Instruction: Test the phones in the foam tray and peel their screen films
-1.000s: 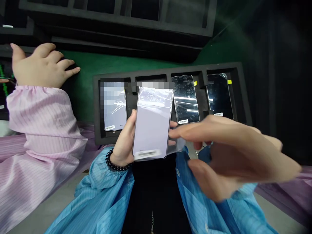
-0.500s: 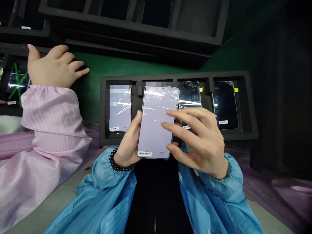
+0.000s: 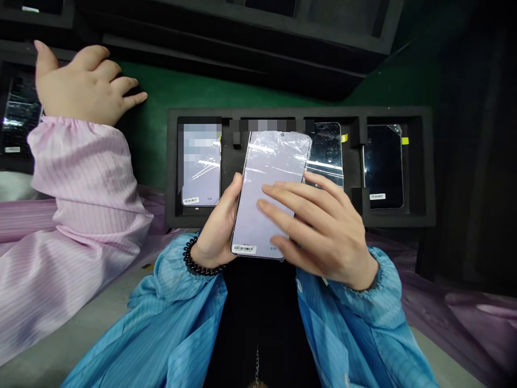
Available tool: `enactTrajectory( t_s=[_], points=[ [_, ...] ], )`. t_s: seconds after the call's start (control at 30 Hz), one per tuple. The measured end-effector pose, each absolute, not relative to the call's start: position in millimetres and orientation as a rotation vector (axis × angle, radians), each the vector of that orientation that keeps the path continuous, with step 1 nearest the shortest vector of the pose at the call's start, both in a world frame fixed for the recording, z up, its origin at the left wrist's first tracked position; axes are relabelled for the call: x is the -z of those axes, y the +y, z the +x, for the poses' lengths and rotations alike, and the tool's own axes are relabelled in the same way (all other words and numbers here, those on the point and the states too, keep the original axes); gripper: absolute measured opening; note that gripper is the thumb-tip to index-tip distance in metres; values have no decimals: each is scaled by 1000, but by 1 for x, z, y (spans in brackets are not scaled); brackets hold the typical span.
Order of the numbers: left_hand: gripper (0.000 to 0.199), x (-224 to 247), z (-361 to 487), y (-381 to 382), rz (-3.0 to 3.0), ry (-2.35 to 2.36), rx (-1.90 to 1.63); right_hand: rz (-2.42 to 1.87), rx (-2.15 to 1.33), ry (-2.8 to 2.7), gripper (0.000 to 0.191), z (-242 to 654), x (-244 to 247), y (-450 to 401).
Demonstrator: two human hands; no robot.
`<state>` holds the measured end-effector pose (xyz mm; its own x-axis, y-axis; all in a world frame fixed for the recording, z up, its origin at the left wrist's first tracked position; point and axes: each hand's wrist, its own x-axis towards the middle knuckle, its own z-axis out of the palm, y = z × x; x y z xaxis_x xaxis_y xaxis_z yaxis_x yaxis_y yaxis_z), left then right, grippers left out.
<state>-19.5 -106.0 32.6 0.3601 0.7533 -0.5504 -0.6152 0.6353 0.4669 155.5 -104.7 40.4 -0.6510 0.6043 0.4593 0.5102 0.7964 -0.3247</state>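
Observation:
A smartphone (image 3: 270, 172) with a lit, pale lilac screen is held in front of me, tilted slightly to the right. Shiny film covers its glass, and a barcode label sits at its lower left corner. My left hand (image 3: 216, 231) grips the phone from the left, thumb along its edge and the other fingers hidden beneath. Over the right part of the screen hovers or rests my right hand (image 3: 331, 231), its fingers spread; whether the fingertips touch the glass I cannot tell. Behind the phone lies a black foam tray (image 3: 420, 215) with compartments.
In the tray lie a lit phone (image 3: 201, 180) at left and two dark phones, one partly covered (image 3: 327, 148) and one at right (image 3: 383, 167). A co-worker's hand (image 3: 83, 89) in a pink sleeve reaches in from the left. More black trays (image 3: 242, 48) stand behind on the green surface.
The view has shifted a little. My right hand has moved left and farther over the screen, and the phone tilts slightly more to the right.

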Motion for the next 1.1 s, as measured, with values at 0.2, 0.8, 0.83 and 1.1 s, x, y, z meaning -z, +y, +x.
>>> enactTrajectory(
  t_s=[0.2,0.8,0.83,1.1],
  points=[
    [71,-37,-22,-107,179,746,-790,-545,-279,-2511,33,149,-36,-117],
    [91,-41,-25,-106,187,766,-609,-520,-177,-2466,27,137,-36,-116],
    [89,-40,-25,-106,186,762,-621,-528,-178,-2458,28,137,-36,-115],
    [82,-39,-22,-107,176,768,-727,-531,-123,-2485,28,139,-37,-115]
  ],
)
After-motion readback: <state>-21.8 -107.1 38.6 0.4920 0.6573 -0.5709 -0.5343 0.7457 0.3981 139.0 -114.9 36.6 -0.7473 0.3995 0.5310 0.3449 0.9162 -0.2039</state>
